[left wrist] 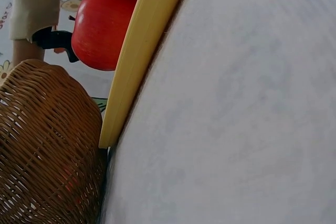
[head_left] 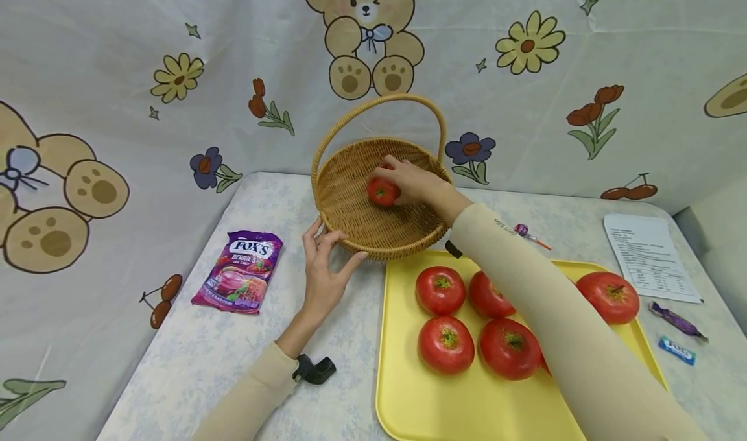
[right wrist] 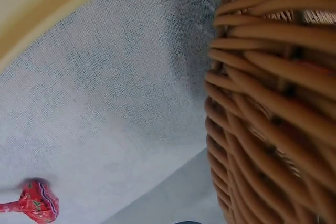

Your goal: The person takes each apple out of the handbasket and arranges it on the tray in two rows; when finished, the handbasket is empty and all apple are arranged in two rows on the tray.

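A wicker basket [head_left: 350, 224] with a tall handle stands at the back of the table. My right hand [head_left: 408, 180] reaches into it and holds a small red tomato [head_left: 382, 193] just above the basket floor. My left hand [head_left: 327, 259] rests against the basket's near left rim with thumb and fingers spread. A yellow tray [head_left: 408, 389] in front of the basket holds several large red tomatoes [head_left: 440, 290]. The left wrist view shows the basket wall [left wrist: 47, 150], the tray edge [left wrist: 136, 61] and a tomato [left wrist: 100, 30]. In the right wrist view, only the basket weave [right wrist: 273, 108] and tablecloth show.
A purple Fox's candy bag [head_left: 239, 271] lies left of the basket. A lollipop [head_left: 528, 233], a printed sheet [head_left: 648, 256] and two wrapped candies [head_left: 677, 321] lie to the right. The lollipop [right wrist: 31, 203] also shows in the right wrist view. A cartoon-print cloth backs the table.
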A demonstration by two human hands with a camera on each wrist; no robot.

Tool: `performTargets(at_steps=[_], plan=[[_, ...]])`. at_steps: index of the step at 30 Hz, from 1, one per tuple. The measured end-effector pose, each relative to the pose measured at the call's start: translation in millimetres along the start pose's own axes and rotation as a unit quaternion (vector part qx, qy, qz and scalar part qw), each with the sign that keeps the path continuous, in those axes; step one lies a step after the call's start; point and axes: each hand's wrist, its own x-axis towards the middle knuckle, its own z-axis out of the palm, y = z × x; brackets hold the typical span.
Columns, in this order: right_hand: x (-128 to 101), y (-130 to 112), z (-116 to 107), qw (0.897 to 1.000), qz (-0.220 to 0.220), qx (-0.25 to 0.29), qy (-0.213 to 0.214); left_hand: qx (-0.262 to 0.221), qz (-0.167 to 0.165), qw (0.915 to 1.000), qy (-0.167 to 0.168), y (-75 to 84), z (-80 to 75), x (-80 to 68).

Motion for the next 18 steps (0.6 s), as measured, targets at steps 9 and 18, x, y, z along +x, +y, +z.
performTargets(at_steps=[9, 18], plan=[[-6.4, 7.4, -6.3, 1.000, 0.016, 0.022, 0.002, 0.000, 0.001, 1.0000, 0.001, 1.0, -0.5, -0.5], [-37.7, -7.0, -28.7, 0.997, -0.017, 0.060, 0.054, -0.003, -0.010, 0.9999, 0.003, 3.9, -0.9, 0.0]])
